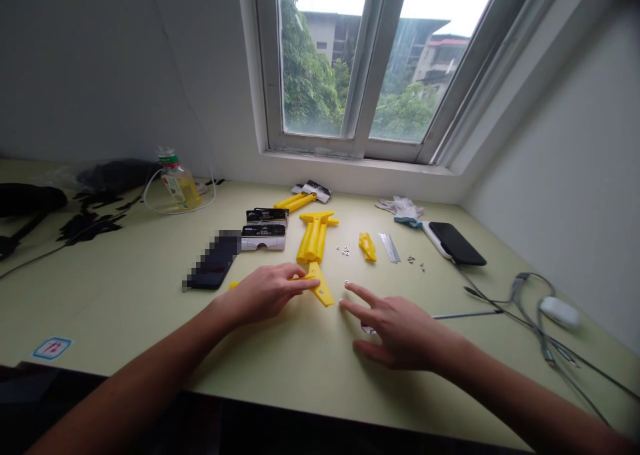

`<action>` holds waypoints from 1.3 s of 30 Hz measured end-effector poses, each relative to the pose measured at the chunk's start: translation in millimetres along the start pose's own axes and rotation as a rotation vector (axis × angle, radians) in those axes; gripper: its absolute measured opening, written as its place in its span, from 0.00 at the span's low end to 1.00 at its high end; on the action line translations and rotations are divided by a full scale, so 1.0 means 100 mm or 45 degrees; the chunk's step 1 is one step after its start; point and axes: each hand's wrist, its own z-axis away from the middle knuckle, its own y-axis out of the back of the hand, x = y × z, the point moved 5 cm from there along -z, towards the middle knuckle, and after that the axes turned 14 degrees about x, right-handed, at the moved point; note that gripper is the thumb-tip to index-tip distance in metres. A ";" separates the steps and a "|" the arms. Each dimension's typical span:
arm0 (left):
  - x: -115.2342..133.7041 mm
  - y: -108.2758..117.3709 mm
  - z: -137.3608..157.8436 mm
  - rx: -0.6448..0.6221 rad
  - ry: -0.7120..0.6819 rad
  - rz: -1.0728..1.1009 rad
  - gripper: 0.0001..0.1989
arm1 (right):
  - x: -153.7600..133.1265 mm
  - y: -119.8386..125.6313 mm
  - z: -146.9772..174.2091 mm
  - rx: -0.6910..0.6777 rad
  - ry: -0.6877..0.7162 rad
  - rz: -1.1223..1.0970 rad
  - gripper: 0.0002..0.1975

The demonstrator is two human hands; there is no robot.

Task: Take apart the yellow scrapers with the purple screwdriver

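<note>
My left hand (267,292) is closed round the handle of a yellow plastic scraper (321,288), whose flat head points right and shows small metal fasteners. My right hand (400,328) is spread low over the table, its index fingertip beside a tiny nut (347,282). Beneath that hand lies a screwdriver (467,315); its shaft sticks out to the right and most of its handle is hidden. Farther back are several small nuts (345,250), a stack of yellow scraper handles (314,237), yellow head pieces (367,247), metal blades (389,248) and small screws (411,260).
Black-and-white packages (263,236) and a dark phone (216,262) lie left of the handles. At the back are more yellow handles (296,202) and gloves (401,208). Another phone (457,243) and tangled cables (525,308) lie right; a bottle (180,183) stands left.
</note>
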 end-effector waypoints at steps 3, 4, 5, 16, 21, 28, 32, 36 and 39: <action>-0.01 0.00 0.00 -0.001 0.001 0.006 0.23 | 0.02 -0.02 0.03 -0.012 -0.014 0.016 0.32; -0.01 0.00 0.00 0.003 0.001 0.007 0.22 | 0.04 -0.03 0.01 -0.013 -0.014 0.017 0.32; -0.01 0.01 0.00 0.009 0.002 0.009 0.22 | 0.06 -0.03 -0.01 -0.015 -0.014 0.017 0.32; -0.03 -0.03 -0.01 0.001 0.008 -0.012 0.21 | 0.25 -0.05 -0.21 0.062 -0.057 0.062 0.33; -0.03 -0.04 -0.01 -0.003 0.010 0.000 0.21 | 0.33 -0.05 -0.46 0.090 -0.136 0.161 0.34; -0.02 -0.04 -0.01 0.044 -0.004 0.009 0.21 | 0.44 -0.11 -0.66 0.099 -0.237 0.186 0.32; 0.00 -0.04 -0.01 0.017 -0.016 -0.029 0.21 | 0.38 0.05 -0.60 0.187 -0.238 0.123 0.28; 0.06 -0.08 -0.05 0.040 -0.063 -0.059 0.22 | 0.28 0.34 -0.50 0.212 -0.243 -0.194 0.26; 0.11 -0.12 -0.12 0.120 -0.120 -0.087 0.21 | 0.33 0.44 -0.48 0.105 -0.356 -0.502 0.24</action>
